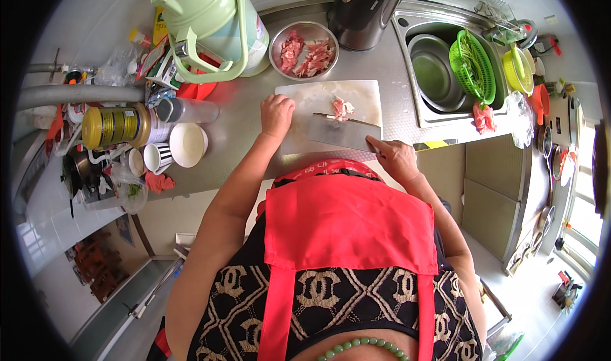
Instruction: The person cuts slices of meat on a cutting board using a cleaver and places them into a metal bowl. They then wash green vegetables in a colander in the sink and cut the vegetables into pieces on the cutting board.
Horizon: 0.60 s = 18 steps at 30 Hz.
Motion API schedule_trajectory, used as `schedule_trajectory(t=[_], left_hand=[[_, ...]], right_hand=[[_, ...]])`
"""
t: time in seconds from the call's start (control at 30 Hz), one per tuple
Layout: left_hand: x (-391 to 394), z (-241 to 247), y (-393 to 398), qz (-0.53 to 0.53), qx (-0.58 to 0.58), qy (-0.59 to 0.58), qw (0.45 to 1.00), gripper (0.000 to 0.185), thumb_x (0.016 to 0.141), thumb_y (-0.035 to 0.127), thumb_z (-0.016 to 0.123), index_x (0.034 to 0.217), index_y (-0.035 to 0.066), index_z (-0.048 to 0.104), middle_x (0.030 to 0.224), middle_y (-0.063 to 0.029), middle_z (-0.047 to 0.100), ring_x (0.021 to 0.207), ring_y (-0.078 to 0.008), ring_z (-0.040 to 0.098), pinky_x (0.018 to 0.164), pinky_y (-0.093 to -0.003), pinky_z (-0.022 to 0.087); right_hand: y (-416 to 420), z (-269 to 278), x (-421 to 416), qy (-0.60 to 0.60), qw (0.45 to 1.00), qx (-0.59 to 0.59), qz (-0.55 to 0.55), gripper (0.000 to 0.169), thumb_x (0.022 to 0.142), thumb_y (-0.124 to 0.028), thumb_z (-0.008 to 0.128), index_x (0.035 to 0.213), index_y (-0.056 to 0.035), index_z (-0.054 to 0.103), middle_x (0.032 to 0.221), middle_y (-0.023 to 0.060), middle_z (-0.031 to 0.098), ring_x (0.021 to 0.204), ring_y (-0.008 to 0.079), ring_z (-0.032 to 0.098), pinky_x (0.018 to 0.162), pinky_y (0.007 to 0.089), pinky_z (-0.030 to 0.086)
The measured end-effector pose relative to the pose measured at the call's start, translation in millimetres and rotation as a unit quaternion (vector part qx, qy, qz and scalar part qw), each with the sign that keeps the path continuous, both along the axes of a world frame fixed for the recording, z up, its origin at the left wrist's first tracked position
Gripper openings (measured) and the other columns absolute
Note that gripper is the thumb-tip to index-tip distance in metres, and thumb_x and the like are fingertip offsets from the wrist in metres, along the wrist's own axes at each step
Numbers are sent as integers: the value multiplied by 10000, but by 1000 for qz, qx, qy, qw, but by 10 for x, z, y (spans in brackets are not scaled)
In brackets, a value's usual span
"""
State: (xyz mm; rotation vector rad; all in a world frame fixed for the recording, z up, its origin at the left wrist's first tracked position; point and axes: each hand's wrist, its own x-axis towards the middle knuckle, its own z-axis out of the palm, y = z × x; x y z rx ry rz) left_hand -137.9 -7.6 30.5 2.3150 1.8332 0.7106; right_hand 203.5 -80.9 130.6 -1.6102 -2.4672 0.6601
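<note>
My right hand [397, 160] grips the handle of a broad-bladed cleaver [340, 132]. The blade lies nearly flat over the near part of a white cutting board [305, 103], its edges running left to right. Just beyond the blade sits a small heap of sliced raw meat [342, 107], pink with white fat; a piece or two touch the blade's far edge. My left hand [277, 115] rests at the board's left edge with fingers curled; whether they grip the board is not clear. Behind the board, a steel bowl [305, 75] holds more cut raw meat [315, 58].
A green thermos jug [210, 12] and a black electric kettle [365, 15] flank the bowl. The steel sink [420, 115] at right holds a basin [432, 69] and a green colander [484, 77] with green vegetables. Cups [188, 143], a plastic bottle [191, 110] and jars crowd the left.
</note>
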Motion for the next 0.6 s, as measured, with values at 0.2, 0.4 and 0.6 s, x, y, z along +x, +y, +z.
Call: schedule_trajectory(t=[0.2, 0.4, 0.6], left_hand=[[328, -35, 291, -34, 21, -127, 991, 82, 734, 133, 720, 751, 118, 641, 783, -44, 639, 776, -285, 608, 693, -417, 461], [707, -198, 525, -13, 0, -136, 991, 73, 763, 141, 711, 797, 127, 649, 796, -47, 663, 772, -290, 620, 705, -413, 461], [763, -249, 519, -18, 10, -68, 997, 125, 768, 139, 705, 876, 142, 641, 861, -33, 645, 861, -268, 609, 752, -413, 454]], right_hand=[[-75, -41, 58, 24, 999, 38, -25, 410, 806, -125, 613, 1184, -276, 663, 780, 20, 694, 702, 241, 668, 585, 408, 527], [-137, 10, 103, -12, 998, -42, -47, 473, 787, -114, 664, 1238, -256, 636, 906, 49, 723, 810, 244, 689, 695, 389, 551], [-185, -25, 137, -17, 997, -60, -54, 476, 785, -115, 666, 1242, -245, 635, 900, 51, 724, 821, 242, 694, 698, 388, 553]])
